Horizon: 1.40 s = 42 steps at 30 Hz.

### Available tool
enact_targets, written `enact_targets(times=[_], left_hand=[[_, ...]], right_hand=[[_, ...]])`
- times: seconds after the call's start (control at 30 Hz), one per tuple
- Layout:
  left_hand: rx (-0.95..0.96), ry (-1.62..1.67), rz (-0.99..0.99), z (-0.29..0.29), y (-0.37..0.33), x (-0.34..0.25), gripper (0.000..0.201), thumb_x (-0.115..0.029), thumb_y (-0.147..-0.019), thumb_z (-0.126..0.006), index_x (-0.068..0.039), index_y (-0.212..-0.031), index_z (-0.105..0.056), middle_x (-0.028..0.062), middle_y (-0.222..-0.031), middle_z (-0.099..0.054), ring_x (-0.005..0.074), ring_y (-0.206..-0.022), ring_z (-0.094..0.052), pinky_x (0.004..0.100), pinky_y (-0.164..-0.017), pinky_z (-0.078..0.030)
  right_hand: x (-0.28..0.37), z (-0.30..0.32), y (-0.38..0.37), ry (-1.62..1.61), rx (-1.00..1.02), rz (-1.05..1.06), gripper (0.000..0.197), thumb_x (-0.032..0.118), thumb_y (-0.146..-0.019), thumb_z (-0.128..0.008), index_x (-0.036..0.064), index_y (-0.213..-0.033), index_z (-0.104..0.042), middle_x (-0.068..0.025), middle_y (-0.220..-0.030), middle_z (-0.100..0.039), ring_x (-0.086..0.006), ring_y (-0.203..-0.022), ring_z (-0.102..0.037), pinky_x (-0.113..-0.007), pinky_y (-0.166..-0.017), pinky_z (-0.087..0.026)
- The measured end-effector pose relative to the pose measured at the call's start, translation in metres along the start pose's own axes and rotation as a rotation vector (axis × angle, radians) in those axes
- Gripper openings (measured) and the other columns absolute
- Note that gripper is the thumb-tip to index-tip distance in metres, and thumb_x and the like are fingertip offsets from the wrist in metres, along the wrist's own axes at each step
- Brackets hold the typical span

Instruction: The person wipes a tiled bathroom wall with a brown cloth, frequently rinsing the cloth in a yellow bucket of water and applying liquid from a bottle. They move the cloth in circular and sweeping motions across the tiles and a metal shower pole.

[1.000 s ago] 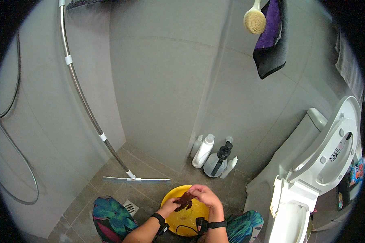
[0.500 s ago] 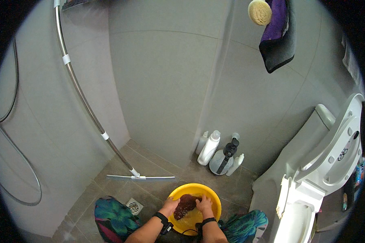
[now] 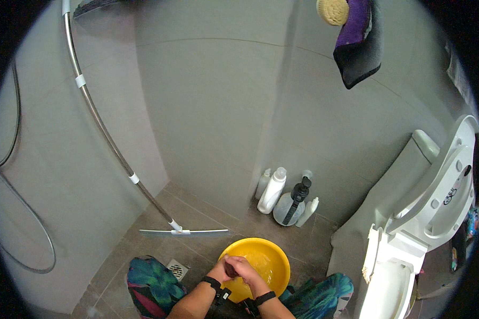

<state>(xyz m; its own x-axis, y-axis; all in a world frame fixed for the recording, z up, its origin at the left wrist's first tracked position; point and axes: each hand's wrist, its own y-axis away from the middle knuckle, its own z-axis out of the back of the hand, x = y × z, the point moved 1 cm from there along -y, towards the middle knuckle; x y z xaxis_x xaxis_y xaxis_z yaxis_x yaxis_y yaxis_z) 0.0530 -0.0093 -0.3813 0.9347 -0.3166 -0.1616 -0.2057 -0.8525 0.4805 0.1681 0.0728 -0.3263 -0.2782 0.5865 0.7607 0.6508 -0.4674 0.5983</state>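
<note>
Low in front of me, a round yellow basin [image 3: 276, 255] stands on the tiled floor with shallow, clear-looking water in it. Over its left part, both of my hands are closed together around a bunched dark reddish-brown cloth [image 3: 230, 270]. My left hand [image 3: 220, 271] grips it from the left. My right hand [image 3: 247, 270] wraps over it from the right, so only a small piece of cloth shows between them. Dark bands circle both wrists.
A floor squeegee [image 3: 183, 232] leans in the left corner, behind a floor drain [image 3: 177, 269]. Several bottles [image 3: 273, 191] stand by the wall beyond the basin. The toilet [image 3: 391, 266], its lid raised, is at the right. A shower hose [image 3: 29, 204] hangs on the left.
The cloth was spread in the basin with my hands apart on either side. Now it is gathered up small between my hands, as the right hand has moved left to meet the left one.
</note>
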Motion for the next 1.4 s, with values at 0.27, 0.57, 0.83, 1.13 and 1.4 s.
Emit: enact_targets(times=[0.27, 0.57, 0.83, 1.13, 1.4], left_hand=[[-0.188, -0.073, -0.060, -0.038, -0.020, 0.028, 0.045, -0.046, -0.135, -0.071, -0.010, -0.160, -0.084, 0.0154, -0.157, -0.089, 0.0346, -0.135, -0.088, 0.0598, -0.111, -0.075], [-0.571, -0.420, -0.045, -0.047, 0.011, 0.024, 0.051, -0.030, -0.135, -0.077, -0.010, -0.182, -0.072, 0.0161, -0.179, -0.078, 0.0409, -0.157, -0.079, 0.0611, -0.123, -0.073], [-0.675, -0.585, 0.151, -0.038, 0.042, 0.022, 0.075, -0.045, -0.136, -0.072, -0.012, -0.200, -0.053, 0.0211, -0.205, -0.053, 0.0552, -0.178, -0.061, 0.0749, -0.134, -0.066], [-0.308, -0.180, 0.083, -0.062, 0.092, 0.002, 0.047, -0.039, -0.139, -0.060, -0.012, -0.175, -0.075, 0.0194, -0.167, -0.081, 0.0464, -0.145, -0.084, 0.0729, -0.123, -0.073], [-0.169, 0.031, -0.053, -0.068, 0.076, -0.003, 0.045, -0.039, -0.142, -0.057, -0.013, -0.165, -0.085, 0.0118, -0.161, -0.092, 0.0362, -0.144, -0.090, 0.0656, -0.129, -0.072]], right_hand=[[0.020, 0.019, 0.021, 0.917, -0.502, 0.443, 0.062, 0.055, -0.134, -0.067, 0.0054, -0.119, -0.100, -0.0256, -0.108, -0.098, -0.0506, -0.104, -0.095, -0.062, -0.097, -0.072], [-0.011, 0.112, 0.029, 0.994, -0.892, -0.014, 0.054, 0.051, -0.131, -0.066, 0.0094, -0.127, -0.100, -0.0236, -0.127, -0.096, -0.0485, -0.120, -0.092, -0.063, -0.108, -0.071], [-0.052, 0.046, 0.031, 0.482, -0.323, 0.011, 0.037, 0.037, -0.128, -0.075, 0.0092, -0.132, -0.098, -0.0159, -0.128, -0.095, -0.0389, -0.120, -0.090, -0.055, -0.110, -0.069], [0.015, -0.005, 0.046, 0.498, 0.308, -0.064, 0.021, 0.021, -0.124, -0.085, 0.0089, -0.137, -0.095, -0.0072, -0.130, -0.094, -0.0281, -0.120, -0.088, -0.046, -0.114, -0.067], [0.005, 0.019, 0.035, -0.037, -0.064, 0.142, 0.020, 0.018, -0.126, -0.088, 0.0095, -0.144, -0.092, -0.0023, -0.132, -0.092, -0.0225, -0.120, -0.086, -0.042, -0.113, -0.066]])
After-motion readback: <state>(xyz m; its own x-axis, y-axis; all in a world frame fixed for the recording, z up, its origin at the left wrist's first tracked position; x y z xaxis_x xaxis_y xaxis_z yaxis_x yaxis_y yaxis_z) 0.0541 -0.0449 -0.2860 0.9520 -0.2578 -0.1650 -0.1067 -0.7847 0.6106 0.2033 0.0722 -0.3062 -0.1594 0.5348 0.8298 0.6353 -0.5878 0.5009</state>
